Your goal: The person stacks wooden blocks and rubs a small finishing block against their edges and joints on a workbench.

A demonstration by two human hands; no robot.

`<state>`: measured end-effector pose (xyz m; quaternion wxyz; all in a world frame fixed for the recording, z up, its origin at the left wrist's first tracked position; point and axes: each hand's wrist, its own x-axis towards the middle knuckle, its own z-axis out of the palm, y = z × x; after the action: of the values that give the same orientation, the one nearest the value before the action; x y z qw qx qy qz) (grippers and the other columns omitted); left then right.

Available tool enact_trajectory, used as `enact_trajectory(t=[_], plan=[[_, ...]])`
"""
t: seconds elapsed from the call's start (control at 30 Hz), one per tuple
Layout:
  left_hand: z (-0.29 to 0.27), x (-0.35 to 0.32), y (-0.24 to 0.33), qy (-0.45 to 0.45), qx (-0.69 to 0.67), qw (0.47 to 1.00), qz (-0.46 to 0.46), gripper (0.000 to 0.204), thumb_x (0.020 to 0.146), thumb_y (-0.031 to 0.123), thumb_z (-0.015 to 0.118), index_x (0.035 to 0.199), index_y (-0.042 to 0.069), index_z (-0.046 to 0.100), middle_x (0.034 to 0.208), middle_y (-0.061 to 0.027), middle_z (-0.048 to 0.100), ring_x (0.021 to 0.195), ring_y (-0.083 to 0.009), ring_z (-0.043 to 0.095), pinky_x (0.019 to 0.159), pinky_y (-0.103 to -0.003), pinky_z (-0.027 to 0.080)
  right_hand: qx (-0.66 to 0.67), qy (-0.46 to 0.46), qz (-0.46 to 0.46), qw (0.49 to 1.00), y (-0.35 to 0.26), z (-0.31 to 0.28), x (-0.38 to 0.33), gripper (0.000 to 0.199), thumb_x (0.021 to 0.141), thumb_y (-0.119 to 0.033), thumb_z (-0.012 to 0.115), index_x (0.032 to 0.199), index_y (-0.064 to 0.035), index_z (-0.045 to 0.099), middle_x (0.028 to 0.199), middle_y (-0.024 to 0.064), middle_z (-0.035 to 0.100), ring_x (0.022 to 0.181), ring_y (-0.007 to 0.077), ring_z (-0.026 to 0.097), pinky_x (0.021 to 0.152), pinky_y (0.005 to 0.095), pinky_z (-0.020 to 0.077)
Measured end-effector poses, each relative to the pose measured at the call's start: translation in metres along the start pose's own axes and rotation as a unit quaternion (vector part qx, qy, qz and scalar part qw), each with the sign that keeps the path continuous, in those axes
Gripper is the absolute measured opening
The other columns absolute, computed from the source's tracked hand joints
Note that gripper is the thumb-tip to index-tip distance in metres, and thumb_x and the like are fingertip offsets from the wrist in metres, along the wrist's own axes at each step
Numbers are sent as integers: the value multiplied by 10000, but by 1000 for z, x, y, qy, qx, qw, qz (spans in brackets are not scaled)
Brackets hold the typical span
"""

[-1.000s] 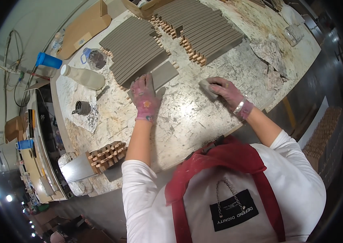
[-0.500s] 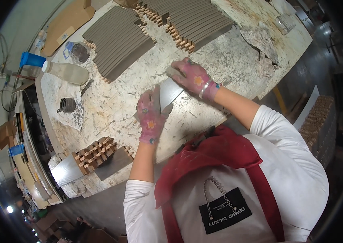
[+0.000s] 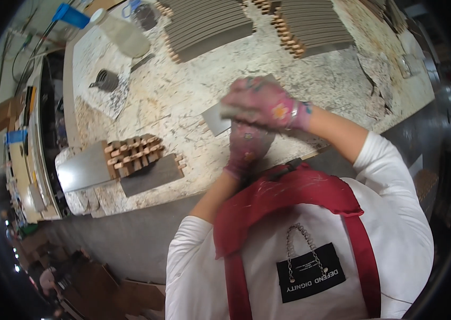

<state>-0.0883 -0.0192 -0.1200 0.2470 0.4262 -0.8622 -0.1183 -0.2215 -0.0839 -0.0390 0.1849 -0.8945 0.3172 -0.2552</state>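
Observation:
A flat grey panel (image 3: 213, 120) is held over the front part of the speckled stone table (image 3: 161, 101), tilted up from the surface. My left hand (image 3: 246, 150), in a pink patterned glove, grips the panel from below at its near edge. My right hand (image 3: 266, 102), gloved the same way, lies on top of the panel with its fingers closed around a small grey block (image 3: 232, 112) pressed to the panel's face. Much of the panel is hidden under both hands.
Two rows of grey panels on wooden spacers (image 3: 209, 26) (image 3: 313, 29) lie at the table's far side. A pile of small wooden blocks (image 3: 132, 153) sits on grey panels (image 3: 151, 176) at the near left edge. A white bottle (image 3: 123, 36) and a dark small tool (image 3: 106, 80) lie far left.
My left hand drew a grey panel from the far stack toward the front edge and lifted it. My right hand brought the small grey block over and set it on the panel.

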Motion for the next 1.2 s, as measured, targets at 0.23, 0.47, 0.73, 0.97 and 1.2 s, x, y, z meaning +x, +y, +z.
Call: enact_trajectory(t=[0.23,0.47,0.73,0.97,1.2], plan=[[4,-10,-1,-62,-70,993,-65,404,910,328,595,1243,101,630,1269,-128,615,1208,-300,544,1049,-423,408,-127,-143,-143,971,-3,50,54,107,866,-236,593,921,-167,654,920,86,607,803,295,647,659,404,512],[5,-14,-3,-25,-7,999,-35,380,903,341,592,1206,122,659,1180,-93,676,1095,-282,621,948,-454,453,-47,-157,126,978,-14,59,80,272,922,-361,578,1008,-118,666,1085,176,610,1011,380,618,832,469,515],[-9,-3,-9,14,36,998,56,556,845,335,679,1309,50,569,1396,-133,504,1347,-371,404,1132,-505,301,-139,-93,335,927,56,-19,-10,326,930,-432,628,1108,-171,708,1021,134,658,900,344,662,787,427,539],[-72,28,-43,-111,28,991,-75,685,801,391,757,1377,84,547,1290,-154,569,1219,-318,520,1062,-421,405,-23,102,365,925,51,-65,-96,338,882,-301,678,1161,-111,663,1173,141,641,1057,314,635,924,394,500],[-109,77,-92,-212,11,969,-126,404,978,378,550,1283,128,641,1138,-154,691,1092,-335,634,947,-402,507,196,207,393,874,54,-67,-101,463,892,-381,701,1194,-33,657,1199,106,677,1118,253,618,977,362,467]])
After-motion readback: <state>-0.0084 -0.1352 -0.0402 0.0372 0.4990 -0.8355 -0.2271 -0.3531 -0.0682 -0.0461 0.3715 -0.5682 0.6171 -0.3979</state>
